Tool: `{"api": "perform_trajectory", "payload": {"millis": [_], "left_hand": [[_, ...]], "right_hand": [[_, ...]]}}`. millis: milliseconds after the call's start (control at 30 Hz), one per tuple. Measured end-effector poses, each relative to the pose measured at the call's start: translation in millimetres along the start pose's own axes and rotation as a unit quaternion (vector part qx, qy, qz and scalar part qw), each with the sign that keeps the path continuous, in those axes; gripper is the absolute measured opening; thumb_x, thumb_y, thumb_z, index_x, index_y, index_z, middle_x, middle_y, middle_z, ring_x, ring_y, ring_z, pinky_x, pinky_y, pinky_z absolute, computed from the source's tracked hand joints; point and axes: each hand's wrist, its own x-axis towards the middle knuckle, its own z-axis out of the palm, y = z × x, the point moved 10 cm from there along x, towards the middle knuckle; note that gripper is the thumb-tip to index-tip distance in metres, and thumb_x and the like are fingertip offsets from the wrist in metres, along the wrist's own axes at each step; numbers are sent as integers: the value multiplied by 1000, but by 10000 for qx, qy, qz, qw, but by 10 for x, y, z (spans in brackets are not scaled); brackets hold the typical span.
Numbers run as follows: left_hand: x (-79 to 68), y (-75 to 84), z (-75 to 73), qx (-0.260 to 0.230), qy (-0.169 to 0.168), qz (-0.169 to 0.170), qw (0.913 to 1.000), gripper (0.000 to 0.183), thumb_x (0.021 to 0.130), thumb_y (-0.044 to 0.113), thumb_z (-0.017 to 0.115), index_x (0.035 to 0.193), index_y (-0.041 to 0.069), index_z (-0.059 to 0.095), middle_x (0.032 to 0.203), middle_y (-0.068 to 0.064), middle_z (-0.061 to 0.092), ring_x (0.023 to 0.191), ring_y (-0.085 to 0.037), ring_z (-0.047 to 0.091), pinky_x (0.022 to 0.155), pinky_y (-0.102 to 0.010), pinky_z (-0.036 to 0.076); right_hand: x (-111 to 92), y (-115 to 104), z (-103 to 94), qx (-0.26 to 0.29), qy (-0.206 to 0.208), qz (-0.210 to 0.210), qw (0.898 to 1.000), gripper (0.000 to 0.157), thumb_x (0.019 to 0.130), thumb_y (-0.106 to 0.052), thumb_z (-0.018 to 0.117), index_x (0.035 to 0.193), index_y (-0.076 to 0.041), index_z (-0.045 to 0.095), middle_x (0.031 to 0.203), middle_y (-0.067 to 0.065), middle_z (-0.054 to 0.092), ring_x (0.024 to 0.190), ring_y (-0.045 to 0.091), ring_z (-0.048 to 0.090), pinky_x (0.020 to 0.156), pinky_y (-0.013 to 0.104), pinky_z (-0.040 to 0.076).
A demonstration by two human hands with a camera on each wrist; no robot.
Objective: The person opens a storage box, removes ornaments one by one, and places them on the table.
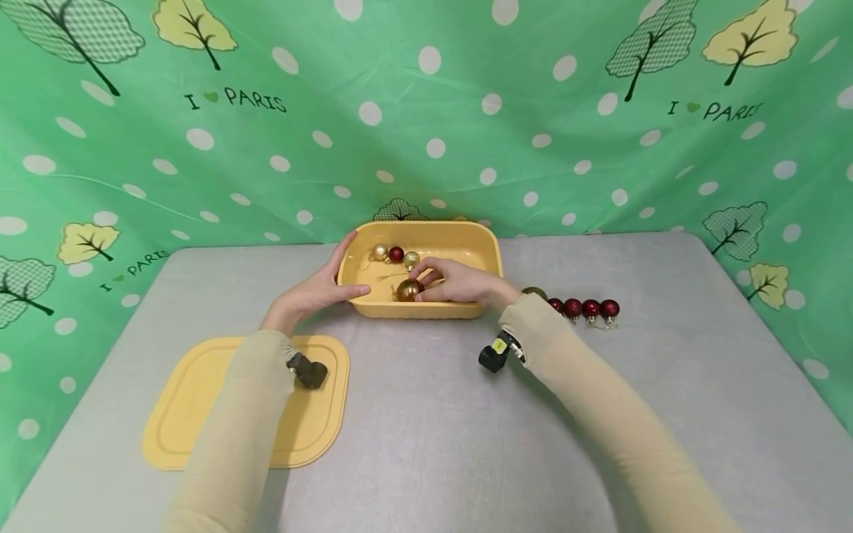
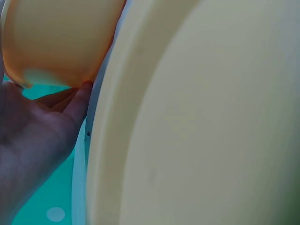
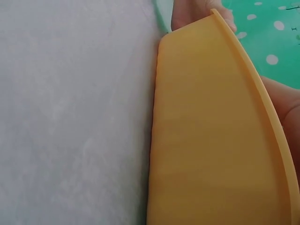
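Note:
A yellow plastic box (image 1: 426,309) stands at the back of the table. My left hand (image 1: 318,287) grips its left end, thumb over the front rim and fingers along the side wall; in the left wrist view those fingers lie against the box's outside (image 2: 56,42). Inside the box, my right hand (image 1: 460,281) pinches a shiny gold Christmas ball (image 1: 407,289) low behind the front wall. Behind that ball sit a small pale gold ball (image 1: 380,252), a small dark red ball (image 1: 396,255) and a small glittery gold ball (image 1: 412,259). The front wall (image 3: 211,126) covers part of the right hand in the right wrist view.
A yellow lid (image 1: 309,429) lies flat on the grey table (image 1: 426,429) at the front left, under my left forearm. Right of the box, several dark red balls (image 1: 591,309) form a row beside a larger gold-green ball (image 1: 534,292), partly hidden by my right sleeve. A green curtain (image 1: 426,148) hangs behind.

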Motion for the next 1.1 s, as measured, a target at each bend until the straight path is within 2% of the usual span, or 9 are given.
{"api": "perform_trajectory", "payload": {"millis": [167, 267, 433, 600, 800, 900, 1000, 1100], "left_hand": [[2, -6, 0, 39, -3, 9, 10000, 106, 86, 12, 71, 155, 35, -7, 160, -12, -11, 144, -32, 4, 115, -46, 4], [-4, -11, 2, 79, -23, 9, 10000, 105, 87, 14, 71, 155, 36, -7, 160, -10, -11, 144, -30, 1, 115, -47, 3], [-14, -3, -3, 85, -17, 44, 10000, 104, 88, 14, 70, 155, 36, -7, 160, -9, -11, 144, -30, -1, 114, -48, 2], [-9, 11, -9, 76, -9, 77, 9999, 105, 87, 12, 70, 155, 35, -7, 160, -10, -11, 144, -31, 1, 114, -48, 3], [-7, 10, -2, 15, -31, 56, 10000, 103, 88, 12, 69, 155, 35, -6, 160, -9, -11, 144, -29, 1, 115, -47, 4], [-4, 6, -3, 6, -32, 57, 10000, 104, 88, 12, 69, 155, 35, -6, 160, -10, -11, 144, -30, 3, 115, -47, 5], [-1, -2, -6, -18, -38, 47, 10000, 104, 88, 12, 69, 155, 36, -6, 160, -10, -12, 144, -31, 4, 115, -47, 5], [1, -4, -6, -38, -40, 39, 10000, 104, 88, 11, 69, 155, 36, -6, 159, -10, -12, 144, -31, 4, 115, -46, 5]], "right_hand": [[-36, -24, -71, 235, 262, -160, 9993, 51, 89, -8, 68, 136, -6, 48, 126, 16, 53, 118, 28, 50, 90, 35, 48], [-78, -60, -109, 130, 340, -301, 9989, 57, 89, -9, 68, 142, -9, 46, 128, 16, 52, 116, 28, 51, 87, 35, 50], [-175, -128, -210, -31, 502, -532, 9973, 57, 90, -9, 67, 142, -9, 46, 128, 18, 52, 110, 31, 57, 83, 43, 53], [-318, -194, -350, -202, 804, -762, 9936, 52, 89, -7, 66, 138, -5, 49, 129, 17, 52, 112, 31, 54, 89, 40, 49], [-514, -193, -495, 432, 949, -841, 9910, 55, 87, -1, 67, 138, -6, 47, 130, 18, 48, 107, 33, 59, 89, 49, 49], [-624, -173, -581, 749, 1001, -937, 9877, 56, 87, 3, 65, 139, -3, 45, 130, 19, 46, 106, 32, 59, 88, 43, 50], [-737, -128, -667, 811, 1066, -978, 9862, 55, 89, 3, 62, 140, -2, 43, 130, 20, 45, 107, 30, 58, 87, 32, 49], [-852, -78, -740, 791, 1154, -977, 9853, 54, 90, 2, 61, 141, -2, 42, 131, 19, 44, 108, 28, 58, 87, 28, 49]]}}
